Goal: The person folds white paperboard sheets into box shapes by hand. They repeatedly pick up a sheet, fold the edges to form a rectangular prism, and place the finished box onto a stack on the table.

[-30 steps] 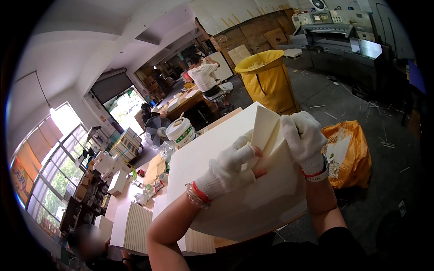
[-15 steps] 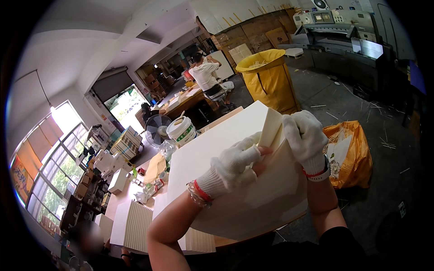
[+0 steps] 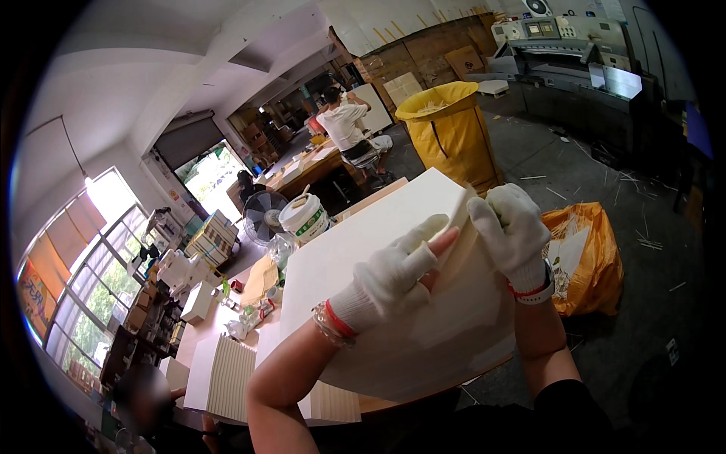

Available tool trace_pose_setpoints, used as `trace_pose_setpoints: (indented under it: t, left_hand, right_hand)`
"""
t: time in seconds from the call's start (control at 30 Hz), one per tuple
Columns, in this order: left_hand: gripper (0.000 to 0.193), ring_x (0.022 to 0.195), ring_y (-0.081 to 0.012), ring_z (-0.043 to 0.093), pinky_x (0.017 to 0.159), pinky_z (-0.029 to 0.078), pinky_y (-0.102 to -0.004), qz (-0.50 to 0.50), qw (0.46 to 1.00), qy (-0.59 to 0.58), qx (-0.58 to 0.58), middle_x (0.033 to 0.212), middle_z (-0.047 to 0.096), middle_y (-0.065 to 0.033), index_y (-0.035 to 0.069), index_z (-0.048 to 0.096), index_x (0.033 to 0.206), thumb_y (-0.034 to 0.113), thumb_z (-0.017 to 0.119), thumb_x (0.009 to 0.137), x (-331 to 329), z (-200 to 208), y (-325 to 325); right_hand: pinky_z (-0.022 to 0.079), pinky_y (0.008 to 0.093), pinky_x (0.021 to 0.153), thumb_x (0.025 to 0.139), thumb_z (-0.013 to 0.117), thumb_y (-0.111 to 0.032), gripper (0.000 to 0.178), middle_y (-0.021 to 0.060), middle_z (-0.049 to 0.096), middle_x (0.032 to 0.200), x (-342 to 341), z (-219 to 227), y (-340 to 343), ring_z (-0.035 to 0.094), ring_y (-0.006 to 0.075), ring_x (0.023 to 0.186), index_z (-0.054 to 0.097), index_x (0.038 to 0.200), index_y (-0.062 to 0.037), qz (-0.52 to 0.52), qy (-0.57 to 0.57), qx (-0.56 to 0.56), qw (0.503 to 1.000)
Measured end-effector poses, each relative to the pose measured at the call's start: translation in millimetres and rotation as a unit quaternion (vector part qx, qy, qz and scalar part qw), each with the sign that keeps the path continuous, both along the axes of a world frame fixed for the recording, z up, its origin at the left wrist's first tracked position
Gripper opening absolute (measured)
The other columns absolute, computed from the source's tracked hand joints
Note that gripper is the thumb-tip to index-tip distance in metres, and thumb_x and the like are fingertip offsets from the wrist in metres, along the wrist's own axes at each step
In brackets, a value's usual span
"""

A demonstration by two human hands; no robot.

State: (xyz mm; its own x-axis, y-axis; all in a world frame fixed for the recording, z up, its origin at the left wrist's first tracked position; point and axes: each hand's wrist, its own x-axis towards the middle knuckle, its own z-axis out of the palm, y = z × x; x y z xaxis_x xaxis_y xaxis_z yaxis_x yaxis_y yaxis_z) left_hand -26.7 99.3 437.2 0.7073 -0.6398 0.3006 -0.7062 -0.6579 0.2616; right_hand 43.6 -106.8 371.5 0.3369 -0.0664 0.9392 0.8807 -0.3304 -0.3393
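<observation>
A large stack of white paper or card sheets (image 3: 408, 208) lies under both of my hands, its near part bowed downward. White knit gloves cover the hands, with some left fingertips bare. My left hand (image 3: 389, 268) grips the sheets near their right edge, its thumb on top and bare fingers at the fold. Just to the right, my right hand (image 3: 510, 231) is closed in a pinch at the edge of the same sheets. What lies inside its curled fingers is hidden. A thin strip of the edge shows between the hands.
A ridged white stack (image 3: 227, 371) stands left on the table, beyond it a white bucket (image 3: 306, 219) and a fan (image 3: 263, 216). A yellow bag (image 3: 454, 140) and an orange scrap bag (image 3: 594, 265) stand right. A co-worker (image 3: 344, 129) sits farther back; another person is lower left.
The gap between the lifted sheets at the right edge has narrowed, and the edge lies flatter. My right hand has shifted slightly left. The left fingers have straightened a little along the fold.
</observation>
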Motion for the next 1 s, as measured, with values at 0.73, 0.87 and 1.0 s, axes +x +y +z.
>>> trace_pose_setpoints:
  t: [0.73, 0.87, 1.0]
  left_hand:
    - [0.041, 0.107, -0.0279, 0.061, 0.094, 0.048, -0.0338, 0.011, 1.000, 0.005, 0.005, 0.115, 0.059, -0.0115, 0.008, 0.065, 0.118, 0.008, 0.079, 0.079, 3.6, -2.9, 0.4]
    - [0.043, 0.110, -0.0280, 0.060, 0.095, 0.047, -0.0338, 0.010, 0.998, 0.043, -0.050, 0.117, 0.059, -0.0107, 0.008, 0.065, 0.119, 0.006, 0.080, 0.078, 1.2, -1.9, -2.9]
    - [0.048, 0.114, -0.0274, 0.058, 0.097, 0.046, -0.0336, -0.008, 0.997, -0.016, -0.069, 0.118, 0.059, -0.0098, 0.008, 0.064, 0.121, 0.004, 0.081, 0.076, 3.6, -6.3, -3.0]
  right_hand:
    - [0.042, 0.0386, 0.057, 0.088, 0.064, -0.005, 0.008, 0.0084, 0.047, 0.066, -3.3, 4.5, 2.6, 0.049, 0.0251, 0.059, 0.063, 0.083, 0.0009, -0.009, -0.007, 0.014, 1.000]
    - [0.042, 0.0389, 0.058, 0.089, 0.064, -0.005, 0.008, 0.0085, 0.047, 0.066, -1.8, 2.5, 2.2, 0.049, 0.0253, 0.059, 0.063, 0.084, 0.0012, -0.006, -0.008, 0.037, 0.999]
    - [0.042, 0.0387, 0.057, 0.089, 0.064, -0.005, 0.012, 0.0091, 0.045, 0.064, -1.6, 2.7, 4.0, 0.049, 0.0256, 0.058, 0.060, 0.079, 0.0016, -0.022, -0.039, 0.036, 0.998]
